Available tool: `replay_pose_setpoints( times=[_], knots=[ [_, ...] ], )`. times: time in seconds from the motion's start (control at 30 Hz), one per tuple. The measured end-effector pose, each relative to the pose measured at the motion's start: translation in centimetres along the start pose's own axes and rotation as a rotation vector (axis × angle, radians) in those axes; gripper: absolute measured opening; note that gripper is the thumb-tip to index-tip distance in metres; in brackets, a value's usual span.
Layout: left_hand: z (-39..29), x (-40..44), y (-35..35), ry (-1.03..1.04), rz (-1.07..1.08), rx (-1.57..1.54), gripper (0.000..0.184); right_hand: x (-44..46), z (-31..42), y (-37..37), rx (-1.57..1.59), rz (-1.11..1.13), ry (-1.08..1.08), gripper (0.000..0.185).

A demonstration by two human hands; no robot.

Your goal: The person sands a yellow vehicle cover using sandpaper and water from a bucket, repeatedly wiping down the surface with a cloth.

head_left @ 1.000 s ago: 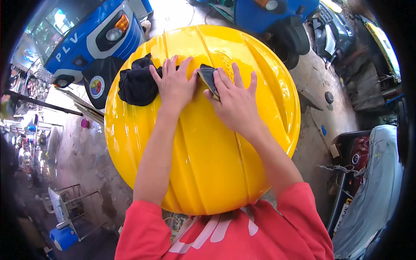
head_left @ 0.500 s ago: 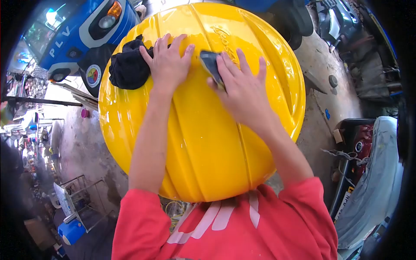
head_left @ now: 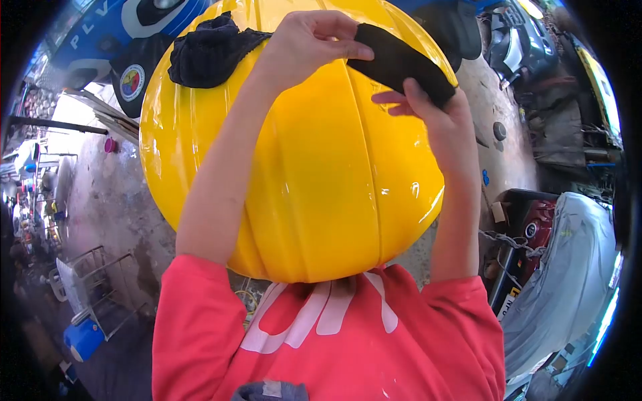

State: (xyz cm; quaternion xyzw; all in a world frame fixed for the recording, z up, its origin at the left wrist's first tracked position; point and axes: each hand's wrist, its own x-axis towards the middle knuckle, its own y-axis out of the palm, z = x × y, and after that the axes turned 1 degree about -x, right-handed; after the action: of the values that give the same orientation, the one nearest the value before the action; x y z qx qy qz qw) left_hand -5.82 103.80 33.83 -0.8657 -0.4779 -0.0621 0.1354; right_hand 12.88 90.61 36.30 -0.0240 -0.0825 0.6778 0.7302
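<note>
A black strip (head_left: 404, 63), sandpaper-like in look, is stretched between my two hands above a large glossy yellow panel (head_left: 314, 160). My left hand (head_left: 301, 47) pinches its upper left end between thumb and fingers. At the lower right end, my right hand (head_left: 441, 117) grips it, with the thumb on the near side and some fingers spread below. The panel is ribbed and curved, and its near edge lies close to my red shirt. To the left of my left wrist, a crumpled black cloth (head_left: 207, 57) rests on the panel.
A blue vehicle (head_left: 93, 33) stands at the far left. On the right are a grey-covered vehicle (head_left: 562, 287) and a chain (head_left: 511, 242). A metal frame (head_left: 100, 281) with a blue container (head_left: 85, 341) sits at lower left on the concrete floor (head_left: 120, 200).
Both hands have lifted off the yellow panel. My left hand has moved right and taken one end of the strip, which was under my right hand and is now held out lengthwise.
</note>
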Motion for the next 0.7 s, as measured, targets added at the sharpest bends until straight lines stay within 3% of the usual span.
replay_pose_setpoints(
  times=[0.03,0.1,0.17,0.27,0.33,0.4,0.47,0.53,0.6,0.7],
  knots=[
    [-0.4,-0.3,0.0,-0.031,0.017,0.065,0.031,-0.4,0.1,-0.3,-0.003,0.0,-0.002,0.028],
    [-1.1,-0.3,-0.1,-0.064,0.036,0.13,0.031,-1.3,0.0,-1.4,0.314,0.046,0.159,0.031],
    [-1.8,0.2,0.1,-0.171,0.137,-0.222,0.019,-1.5,-0.3,-2.8,0.395,0.11,0.188,0.033],
    [-1.5,0.2,0.2,-0.104,0.195,-0.289,0.021,-2.2,-0.6,-1.7,0.524,0.156,0.166,0.035],
    [-1.6,0.1,0.0,-0.09,0.194,-0.308,0.017,-2.7,-0.7,-0.2,0.243,-0.008,0.084,0.032],
    [-1.1,-0.1,-0.4,-0.104,0.246,-0.122,0.029,-2.9,-1.4,0.2,-0.188,0.007,-0.021,0.03],
    [0.4,-0.4,-0.4,-0.039,0.219,-0.083,0.027,-2.5,-1.8,1.7,-0.491,-0.026,-0.264,0.042],
    [0.5,-0.7,-0.4,0.045,0.165,0.02,0.034,-3.2,-2.9,3.1,-0.851,0.002,-0.259,0.065],
    [0.5,-1.1,-0.5,-0.1,0.129,-0.055,0.043,-3.5,-3.6,4.2,-1.052,0.021,-0.28,0.064],
    [0.3,-1.3,-0.7,-0.215,0.113,0.066,0.049,-3.5,-3.4,5.0,-1.114,0.016,-0.268,0.062]
  ],
)
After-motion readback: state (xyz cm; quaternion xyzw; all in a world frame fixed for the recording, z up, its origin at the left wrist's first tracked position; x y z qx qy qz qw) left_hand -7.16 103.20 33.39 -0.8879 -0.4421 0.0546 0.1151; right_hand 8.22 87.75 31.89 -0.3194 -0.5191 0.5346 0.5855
